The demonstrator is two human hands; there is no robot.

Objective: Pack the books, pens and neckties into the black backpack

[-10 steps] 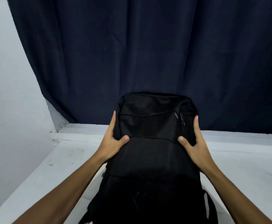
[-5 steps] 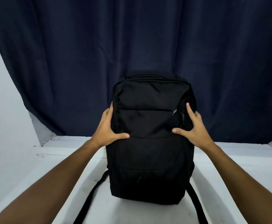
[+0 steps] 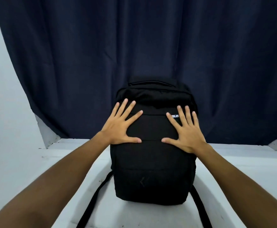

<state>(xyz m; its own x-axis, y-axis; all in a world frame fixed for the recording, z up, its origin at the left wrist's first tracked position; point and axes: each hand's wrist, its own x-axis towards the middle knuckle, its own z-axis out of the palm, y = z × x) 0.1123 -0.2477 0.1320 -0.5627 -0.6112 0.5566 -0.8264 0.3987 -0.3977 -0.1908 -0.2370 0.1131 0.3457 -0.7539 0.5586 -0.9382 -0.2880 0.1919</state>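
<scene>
Head view. The black backpack stands upright on the white bench, toward its far edge, its back to a dark blue curtain. Both forearms reach forward from the near corners of the frame and meet the pack's front panel. The left hand lies flat on the upper left of the panel, fingers straight and fanned wide, thumb stretched inward along a seam. The right hand mirrors it on the upper right, palm down, fingers spread, thumb pointing inward; its index finger lies beside a small white logo tag, whose lettering is partly hidden. Neither hand grasps anything. Two black shoulder straps trail from the pack's base toward the bench's near edge. The top zip appears closed, though dark fabric makes this uncertain.
</scene>
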